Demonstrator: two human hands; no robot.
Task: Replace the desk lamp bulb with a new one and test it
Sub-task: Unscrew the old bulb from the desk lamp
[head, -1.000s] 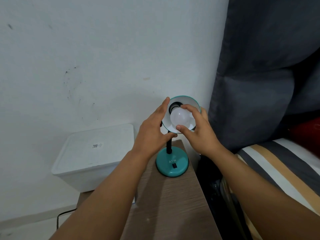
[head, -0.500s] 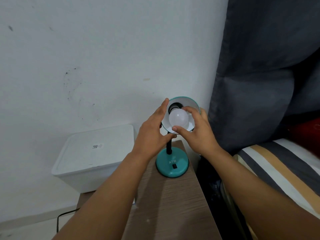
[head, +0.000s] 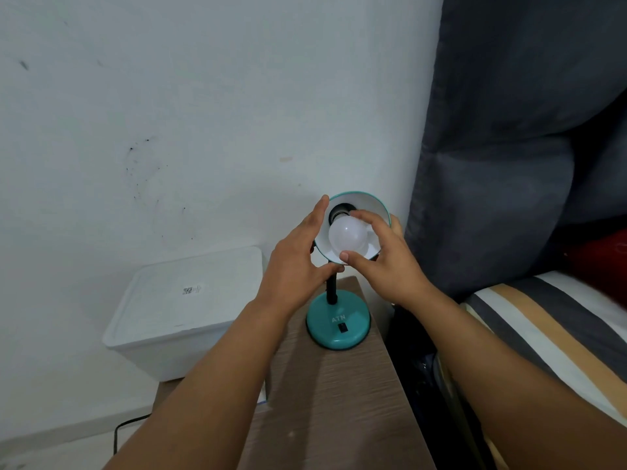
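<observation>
A teal desk lamp stands on a round base [head: 337, 322] at the far end of a wooden side table [head: 332, 401]. Its shade [head: 373, 206] tilts up toward me, white inside. A white frosted bulb [head: 347, 236] sits in the shade, just in front of the dark socket [head: 341, 212]. My right hand [head: 383, 262] grips the bulb with thumb below and fingers over the top. My left hand [head: 295, 262] cups the shade's left rim, thumb under it. The bulb is unlit.
A white lidded plastic box [head: 183, 310] sits on the floor left of the table, against the white wall. A dark cable [head: 118, 432] runs along the floor. A grey headboard [head: 509, 164] and striped bedding [head: 549, 327] lie to the right.
My right hand has turned on the bulb, fingers shifting over its top, and the bulb sits slightly deeper toward the socket. The left hand stays on the shade.
</observation>
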